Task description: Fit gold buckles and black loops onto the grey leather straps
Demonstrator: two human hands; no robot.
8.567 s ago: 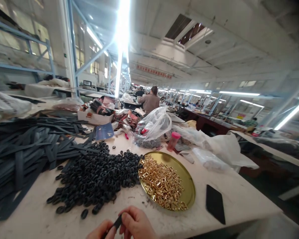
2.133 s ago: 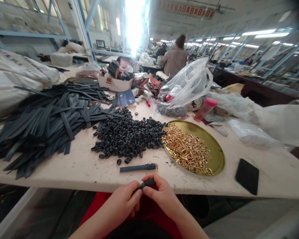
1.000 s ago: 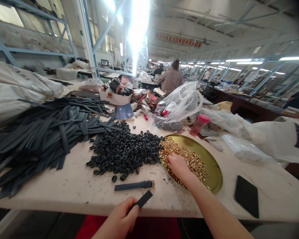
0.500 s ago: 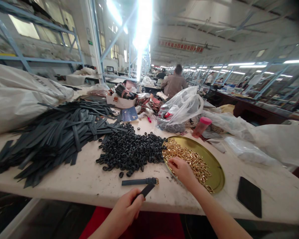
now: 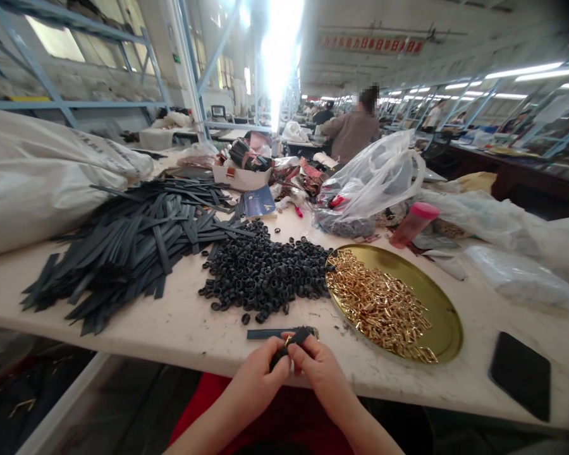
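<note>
Just over the table's front edge my two hands meet, fingers pinched closed. My left hand [image 5: 260, 368] grips a dark strap [image 5: 301, 335], whose far end shows between the hands. My right hand [image 5: 321, 365] pinches a small gold buckle [image 5: 288, 341] against that strap; fingers partly cover both. Behind them a strap with a buckle [image 5: 263, 333] lies flat, its buckle end mostly hidden by my hands. Beyond is a heap of small black strap loops [image 5: 270, 272]. To the right, gold buckles [image 5: 384, 303] are spread in a round gold-coloured tray [image 5: 439, 284].
Loose dark straps [image 5: 128, 246] pile up at left beside a big white sack [image 5: 42, 177]. A phone [image 5: 520, 374] lies right of the tray. Behind stand a pink-lidded jar [image 5: 413, 226], a plastic bag [image 5: 374, 183] and a blue booklet [image 5: 260, 203]. A person [image 5: 355, 129] sits farther back.
My right hand has left the tray and come to my left hand, bringing a buckle to the strap. The view has shifted, so things on the table appear farther right.
</note>
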